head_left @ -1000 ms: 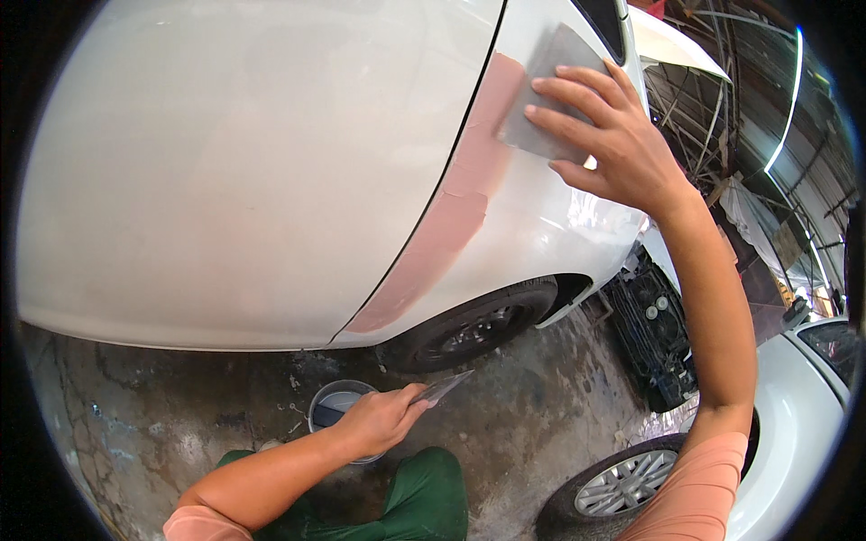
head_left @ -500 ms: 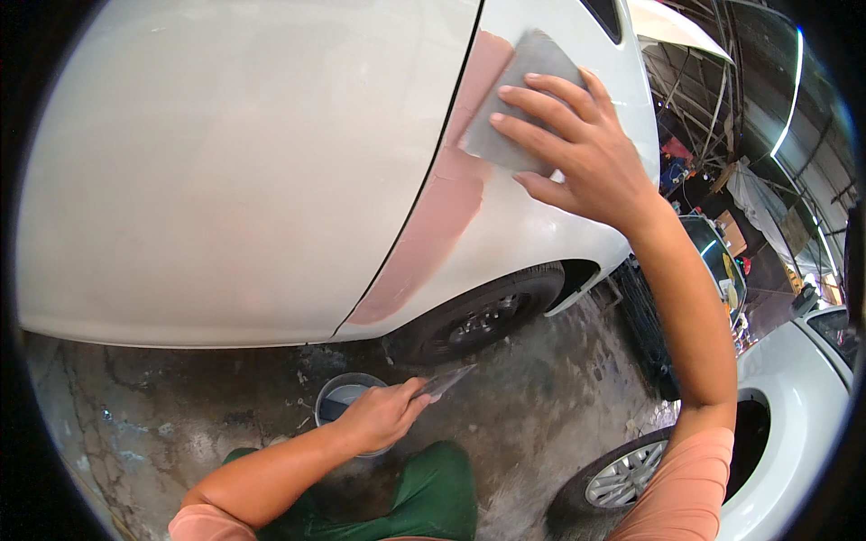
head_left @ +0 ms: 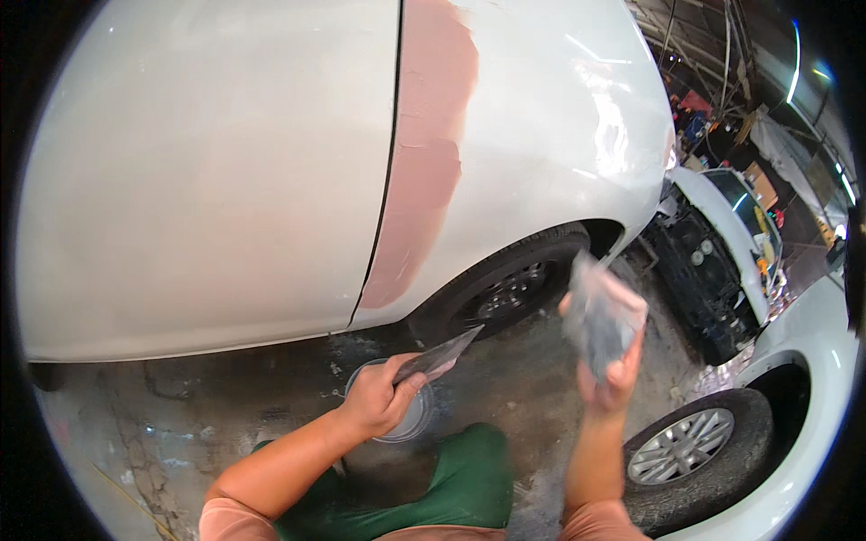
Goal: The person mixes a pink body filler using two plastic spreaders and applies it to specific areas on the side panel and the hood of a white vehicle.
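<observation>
A strip of pink body filler [head_left: 428, 171] covers the edge of the white car's rear panel [head_left: 532, 126], along the dark door gap. My left hand [head_left: 377, 401], low and left of the wheel, is closed on a dark flat mixing plate [head_left: 435, 357] held tilted, with a little pink on its underside. On the right, away from the car body, my right hand [head_left: 619, 383] grips a grey filler spreader [head_left: 597, 329]; pink filler shows along its upper right edge. Motion blurs this spreader and the fingers around it.
Below my left hand, a round grey bucket [head_left: 424, 417] stands on the wet, stained floor [head_left: 225, 424]. The car's black wheel [head_left: 505, 293] is beyond it. Another white car [head_left: 812, 361] stands close at right, and a vehicle with an exposed front [head_left: 699, 261] is farther back.
My right hand has come off the panel and down to the right with the spreader, now turned to show pink filler. My left hand and its plate have shifted slightly, and the view has turned.
</observation>
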Available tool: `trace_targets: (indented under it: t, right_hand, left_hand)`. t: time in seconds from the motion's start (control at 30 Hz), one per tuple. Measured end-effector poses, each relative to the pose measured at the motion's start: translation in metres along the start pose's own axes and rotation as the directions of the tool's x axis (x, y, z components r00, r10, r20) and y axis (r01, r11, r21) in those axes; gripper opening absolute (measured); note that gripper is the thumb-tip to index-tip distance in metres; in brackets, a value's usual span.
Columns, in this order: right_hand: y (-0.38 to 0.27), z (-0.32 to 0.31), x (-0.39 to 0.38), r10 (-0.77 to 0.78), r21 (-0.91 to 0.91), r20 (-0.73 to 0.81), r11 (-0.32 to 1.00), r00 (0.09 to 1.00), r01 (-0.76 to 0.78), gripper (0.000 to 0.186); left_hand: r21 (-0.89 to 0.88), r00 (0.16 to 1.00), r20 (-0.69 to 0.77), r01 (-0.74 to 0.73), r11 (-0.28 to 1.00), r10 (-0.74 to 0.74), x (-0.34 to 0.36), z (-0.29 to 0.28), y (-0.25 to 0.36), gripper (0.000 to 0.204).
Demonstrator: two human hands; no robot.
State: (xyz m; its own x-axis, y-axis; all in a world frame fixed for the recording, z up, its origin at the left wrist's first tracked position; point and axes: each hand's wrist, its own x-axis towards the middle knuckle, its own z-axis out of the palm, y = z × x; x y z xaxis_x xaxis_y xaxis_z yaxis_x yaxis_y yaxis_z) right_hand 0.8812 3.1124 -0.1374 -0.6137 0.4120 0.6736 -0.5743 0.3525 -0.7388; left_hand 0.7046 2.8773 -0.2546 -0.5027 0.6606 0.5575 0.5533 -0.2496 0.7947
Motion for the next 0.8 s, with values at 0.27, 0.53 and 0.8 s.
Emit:
trace_targets:
  t: [0.27,0.53,0.8]
  right_hand:
    - [0.081,-0.021,-0.151,0.602,0.800,-0.276,0.576,0.750,-0.168,0.061]
    - [0.046,0.040,-0.135,0.099,-0.363,0.286,0.932,0.953,0.012,0.063]
    - [0.093,-0.006,-0.149,0.206,-0.652,0.336,0.755,0.919,0.069,0.059]
  left_hand:
    - [-0.309,0.923,-0.010,0.362,0.879,-0.384,-0.013,0.027,-0.014,0.032]
    - [-0.816,0.595,-0.051,0.438,0.377,-0.802,-0.009,0.078,0.014,0.030]
    - [-0.685,0.613,-0.218,0.459,0.566,-0.760,-0.039,0.042,0.042,0.030]
